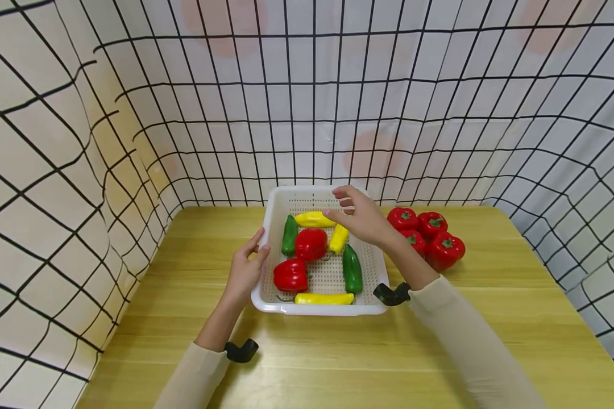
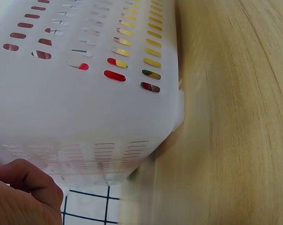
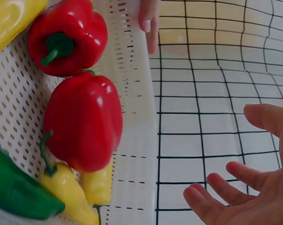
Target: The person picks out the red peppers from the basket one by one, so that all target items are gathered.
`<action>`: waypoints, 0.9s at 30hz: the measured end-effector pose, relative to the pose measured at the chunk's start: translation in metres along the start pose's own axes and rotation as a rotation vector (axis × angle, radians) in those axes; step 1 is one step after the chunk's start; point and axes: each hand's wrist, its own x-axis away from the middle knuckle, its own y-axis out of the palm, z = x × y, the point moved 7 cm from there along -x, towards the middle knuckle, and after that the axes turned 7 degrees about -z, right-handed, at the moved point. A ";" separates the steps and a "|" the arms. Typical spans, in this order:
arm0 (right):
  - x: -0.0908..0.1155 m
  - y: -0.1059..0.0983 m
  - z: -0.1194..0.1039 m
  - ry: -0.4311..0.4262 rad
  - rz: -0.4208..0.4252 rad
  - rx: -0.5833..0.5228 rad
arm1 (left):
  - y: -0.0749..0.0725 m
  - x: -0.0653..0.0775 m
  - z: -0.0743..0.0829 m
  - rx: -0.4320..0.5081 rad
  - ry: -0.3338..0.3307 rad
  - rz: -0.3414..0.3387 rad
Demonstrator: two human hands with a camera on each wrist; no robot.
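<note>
A white perforated plastic basket [image 1: 319,310] stands on the wooden table. My left hand [image 1: 247,267] grips its left rim, thumb on the rim and fingers along the outer wall. Above the basket's back right part hovers my right hand [image 1: 363,217], fingers spread and bent a little, with nothing in it; the right wrist view shows the empty right hand [image 3: 258,183] too. Inside the basket lie a red bell pepper [image 1: 311,244], a second red bell pepper [image 1: 290,275], a green pepper [image 1: 352,269], another green pepper [image 1: 289,235], and yellow peppers [image 1: 324,299], one partly behind the right hand.
Several red bell peppers [image 1: 446,250] sit in a cluster on the table [image 1: 317,363], right of the basket, partly behind the right forearm. A black wire grid [image 1: 314,102] encloses the back and both sides of the table.
</note>
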 end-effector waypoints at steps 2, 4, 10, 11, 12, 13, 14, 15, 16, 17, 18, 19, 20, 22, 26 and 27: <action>-0.007 0.005 0.000 0.007 -0.026 0.002 | 0.000 0.001 0.000 -0.001 -0.006 0.006; -0.013 0.010 0.001 0.016 -0.050 0.009 | 0.000 0.001 -0.001 -0.003 -0.012 0.008; -0.026 0.023 0.005 0.052 -0.089 0.025 | 0.001 0.001 0.000 0.008 -0.001 0.002; -0.027 0.026 0.007 0.061 -0.092 0.027 | 0.001 0.002 0.000 0.010 0.001 0.000; -0.028 0.028 0.009 0.070 -0.095 0.026 | 0.001 0.002 0.000 0.009 0.002 -0.001; -0.029 0.030 0.011 0.079 -0.098 0.028 | 0.001 0.002 0.000 0.008 0.002 -0.001; -0.031 0.032 0.013 0.088 -0.100 0.029 | 0.001 0.002 0.000 0.006 0.001 -0.001; -0.033 0.035 0.016 0.097 -0.104 0.032 | 0.001 0.002 0.000 0.004 0.000 0.001; -0.034 0.038 0.018 0.106 -0.106 0.035 | 0.001 0.002 0.000 0.002 -0.003 0.002; -0.036 0.040 0.021 0.116 -0.109 0.038 | 0.001 0.002 0.000 0.000 -0.006 0.005; -0.038 0.043 0.024 0.126 -0.111 0.043 | 0.000 0.002 0.000 -0.001 -0.008 0.008; -0.039 0.045 0.026 0.133 -0.113 0.050 | 0.000 0.002 0.000 -0.002 -0.011 0.011; -0.041 0.048 0.029 0.141 -0.114 0.055 | 0.000 0.002 0.000 -0.004 -0.010 0.013; -0.043 0.053 0.034 0.157 -0.121 0.065 | 0.000 0.001 0.000 -0.002 -0.013 0.014; -0.046 0.062 0.046 0.179 -0.148 0.077 | 0.001 0.000 -0.001 -0.003 -0.015 0.012; -0.046 0.064 0.048 0.183 -0.155 0.079 | 0.001 0.000 -0.001 -0.004 -0.017 0.012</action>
